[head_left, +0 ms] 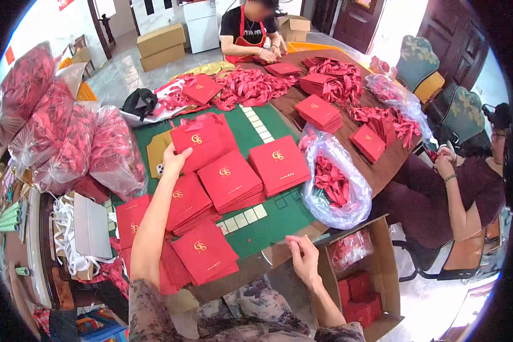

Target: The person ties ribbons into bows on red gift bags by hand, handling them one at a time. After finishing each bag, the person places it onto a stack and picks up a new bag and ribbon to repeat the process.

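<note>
My left hand (178, 158) holds the left edge of a red bag (198, 149) with gold lettering and a ribbon at its top, over the far side of the green mat. Stacks of flat red bags stand close by: one (229, 178) just nearer to me, another (279, 165) to its right, and more (205, 253) near the table's front edge. My right hand (304, 256) hovers by the front edge, above the open cardboard box, its fingers curled; whether they pinch anything is too small to tell.
A clear plastic bag of red ribbons (339, 196) sits on the table's right side. Filled plastic sacks (117, 148) are piled at the left. A cardboard box (390, 268) stands below my right hand. Two people work across and to the right, near ribbon heaps (253, 86).
</note>
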`<state>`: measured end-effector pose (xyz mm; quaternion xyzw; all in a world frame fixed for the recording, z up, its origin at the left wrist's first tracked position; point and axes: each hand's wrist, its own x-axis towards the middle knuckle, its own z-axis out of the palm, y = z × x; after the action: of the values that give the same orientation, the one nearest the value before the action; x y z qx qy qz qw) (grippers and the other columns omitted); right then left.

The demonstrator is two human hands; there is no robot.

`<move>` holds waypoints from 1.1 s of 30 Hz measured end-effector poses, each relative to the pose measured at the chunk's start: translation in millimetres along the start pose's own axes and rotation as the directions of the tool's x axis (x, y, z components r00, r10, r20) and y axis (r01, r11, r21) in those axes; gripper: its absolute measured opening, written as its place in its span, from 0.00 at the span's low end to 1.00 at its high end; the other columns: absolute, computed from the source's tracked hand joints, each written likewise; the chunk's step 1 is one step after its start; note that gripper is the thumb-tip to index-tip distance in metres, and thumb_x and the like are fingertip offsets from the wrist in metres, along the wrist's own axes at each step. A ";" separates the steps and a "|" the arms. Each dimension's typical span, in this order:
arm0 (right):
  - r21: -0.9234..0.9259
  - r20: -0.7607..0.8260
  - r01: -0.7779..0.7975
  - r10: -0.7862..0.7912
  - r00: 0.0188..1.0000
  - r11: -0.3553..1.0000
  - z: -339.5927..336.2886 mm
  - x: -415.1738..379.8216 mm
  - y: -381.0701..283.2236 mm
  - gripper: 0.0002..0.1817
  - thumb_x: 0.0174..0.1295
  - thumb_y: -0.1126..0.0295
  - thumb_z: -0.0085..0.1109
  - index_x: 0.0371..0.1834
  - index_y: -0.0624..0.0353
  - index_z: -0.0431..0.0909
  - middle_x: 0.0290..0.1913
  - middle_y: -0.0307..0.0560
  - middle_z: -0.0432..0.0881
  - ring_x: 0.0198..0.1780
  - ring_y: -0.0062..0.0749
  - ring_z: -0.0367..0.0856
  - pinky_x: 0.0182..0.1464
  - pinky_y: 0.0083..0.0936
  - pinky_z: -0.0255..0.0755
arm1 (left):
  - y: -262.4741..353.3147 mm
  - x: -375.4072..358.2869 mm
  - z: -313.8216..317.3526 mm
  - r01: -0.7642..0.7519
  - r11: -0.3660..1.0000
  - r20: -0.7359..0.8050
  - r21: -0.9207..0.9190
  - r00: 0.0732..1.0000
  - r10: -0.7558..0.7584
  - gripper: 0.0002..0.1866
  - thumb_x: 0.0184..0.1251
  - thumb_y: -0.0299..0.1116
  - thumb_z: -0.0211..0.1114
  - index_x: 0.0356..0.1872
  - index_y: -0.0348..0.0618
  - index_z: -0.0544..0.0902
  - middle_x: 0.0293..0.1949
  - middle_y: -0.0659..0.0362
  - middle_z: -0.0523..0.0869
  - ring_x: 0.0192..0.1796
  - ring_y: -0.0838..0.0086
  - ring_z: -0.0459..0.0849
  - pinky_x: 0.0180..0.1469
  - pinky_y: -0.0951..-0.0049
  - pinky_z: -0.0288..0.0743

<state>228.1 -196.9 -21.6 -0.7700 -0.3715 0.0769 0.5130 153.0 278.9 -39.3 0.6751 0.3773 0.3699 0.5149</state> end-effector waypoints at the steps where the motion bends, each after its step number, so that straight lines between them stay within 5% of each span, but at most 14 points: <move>1: -0.002 -0.001 -0.001 0.001 1.000 1.000 -0.4 1.3 1.4 0.10 0.72 0.75 0.56 0.50 0.60 0.84 0.35 0.47 0.82 0.34 0.31 0.80 0.39 0.24 0.74 | -9.2 6.0 -2.0 0.000 1.000 0.002 -0.001 1.000 0.000 0.19 0.59 0.28 0.76 0.52 0.38 0.84 0.46 0.58 0.90 0.46 0.73 0.86 0.52 0.70 0.80; 4: -0.037 -0.027 0.036 -0.037 0.999 0.999 -4.6 0.6 4.2 0.09 0.71 0.75 0.56 0.50 0.60 0.84 0.34 0.47 0.81 0.32 0.33 0.79 0.39 0.26 0.74 | 1.2 0.7 -0.2 -0.016 0.826 -0.097 0.564 0.992 0.086 0.26 0.55 0.45 0.80 0.47 0.35 0.84 0.41 0.51 0.90 0.42 0.67 0.88 0.49 0.66 0.81; 5: -0.030 -0.019 0.028 -0.028 0.999 0.999 -5.9 1.5 2.0 0.09 0.71 0.75 0.56 0.50 0.60 0.84 0.34 0.47 0.81 0.32 0.34 0.79 0.38 0.26 0.74 | -31.7 20.7 -0.9 -0.009 0.840 -0.108 0.543 0.991 0.080 0.30 0.51 0.53 0.79 0.46 0.37 0.85 0.45 0.42 0.89 0.50 0.47 0.88 0.53 0.54 0.80; 7: -0.034 -0.027 0.005 -0.006 1.000 0.999 -7.5 1.9 -2.3 0.10 0.71 0.75 0.56 0.50 0.60 0.84 0.34 0.47 0.80 0.32 0.35 0.78 0.38 0.27 0.74 | -13.6 19.4 6.2 0.030 0.761 -0.098 0.648 0.994 0.045 0.33 0.51 0.56 0.78 0.45 0.34 0.84 0.47 0.41 0.88 0.53 0.48 0.87 0.54 0.54 0.79; 11: -0.017 -0.040 -0.019 0.019 0.999 1.000 -12.1 6.4 -4.4 0.10 0.71 0.74 0.57 0.51 0.58 0.84 0.33 0.48 0.79 0.32 0.34 0.78 0.35 0.28 0.73 | 16.4 14.7 29.6 0.087 0.739 -0.087 0.668 0.995 -0.038 0.36 0.52 0.57 0.77 0.48 0.31 0.81 0.50 0.37 0.86 0.55 0.45 0.85 0.57 0.52 0.79; 14: -0.095 -0.018 -0.028 0.026 1.000 0.995 -18.9 13.3 -7.6 0.09 0.71 0.73 0.57 0.50 0.58 0.84 0.34 0.48 0.80 0.30 0.35 0.77 0.34 0.28 0.72 | -8.7 21.1 36.3 0.068 0.666 -0.135 0.743 0.990 0.049 0.44 0.56 0.57 0.74 0.58 0.26 0.69 0.50 0.32 0.84 0.55 0.38 0.84 0.59 0.49 0.77; 18: -0.332 -0.180 0.130 -0.198 0.963 0.934 -30.9 64.8 13.9 0.11 0.68 0.77 0.58 0.52 0.59 0.83 0.38 0.51 0.81 0.38 0.42 0.79 0.42 0.32 0.74 | -21.4 9.5 29.9 0.002 0.708 -0.179 0.707 0.968 0.175 0.45 0.57 0.53 0.75 0.60 0.24 0.64 0.55 0.31 0.80 0.58 0.38 0.81 0.63 0.52 0.75; 20: -0.509 -0.190 0.213 -0.350 0.917 0.834 -41.6 107.1 33.9 0.15 0.65 0.79 0.59 0.54 0.58 0.82 0.43 0.52 0.81 0.44 0.46 0.80 0.47 0.34 0.74 | -0.7 -11.9 13.0 -0.134 0.813 -0.095 0.566 0.970 0.225 0.44 0.56 0.47 0.76 0.64 0.25 0.65 0.59 0.32 0.76 0.65 0.42 0.75 0.67 0.54 0.70; 22: -0.589 -0.168 0.242 -0.410 0.897 0.771 -45.9 142.5 47.4 0.15 0.64 0.77 0.60 0.54 0.57 0.80 0.49 0.54 0.80 0.49 0.50 0.78 0.52 0.40 0.72 | 14.5 -33.2 -4.7 -0.312 0.710 -0.020 0.631 0.909 0.417 0.37 0.55 0.44 0.76 0.61 0.31 0.72 0.55 0.41 0.79 0.60 0.46 0.77 0.62 0.55 0.73; 25: -0.716 -0.080 0.206 -0.372 0.925 0.667 -47.9 167.5 76.9 0.11 0.62 0.74 0.60 0.48 0.59 0.82 0.49 0.56 0.79 0.51 0.53 0.77 0.56 0.43 0.71 | 50.7 -86.7 -36.7 -0.320 0.777 0.019 0.542 0.929 0.369 0.28 0.59 0.37 0.73 0.58 0.40 0.74 0.50 0.47 0.82 0.50 0.53 0.82 0.54 0.58 0.77; 27: -0.718 -0.028 0.119 -0.200 0.979 0.686 -51.3 173.1 93.9 0.09 0.62 0.73 0.61 0.45 0.58 0.82 0.46 0.53 0.80 0.48 0.52 0.77 0.54 0.44 0.71 | 66.8 -127.9 -58.7 -0.312 0.831 0.081 0.461 0.947 0.311 0.22 0.62 0.33 0.71 0.56 0.44 0.77 0.48 0.51 0.84 0.46 0.63 0.86 0.49 0.65 0.81; 31: -0.741 -0.025 0.223 -0.358 0.933 0.633 -48.4 169.9 111.6 0.04 0.63 0.72 0.60 0.40 0.58 0.81 0.39 0.52 0.79 0.46 0.54 0.78 0.48 0.45 0.71 | 87.9 -213.7 -83.6 -0.349 0.822 0.310 0.450 0.924 0.222 0.15 0.64 0.33 0.69 0.51 0.42 0.81 0.44 0.53 0.85 0.44 0.66 0.86 0.46 0.69 0.80; 33: -0.721 -0.057 0.236 -0.395 0.917 0.651 -47.1 166.2 114.7 0.05 0.63 0.72 0.60 0.40 0.58 0.81 0.40 0.52 0.80 0.48 0.55 0.78 0.49 0.45 0.71 | 72.3 -247.2 -83.8 -0.457 0.714 0.446 0.531 0.867 0.224 0.24 0.62 0.42 0.72 0.55 0.41 0.79 0.47 0.50 0.83 0.51 0.56 0.83 0.55 0.59 0.77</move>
<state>426.6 -145.8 -53.4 -0.8327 -0.4453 -0.2420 0.2233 -21.3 80.3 20.2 0.9189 0.2466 0.1886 0.2434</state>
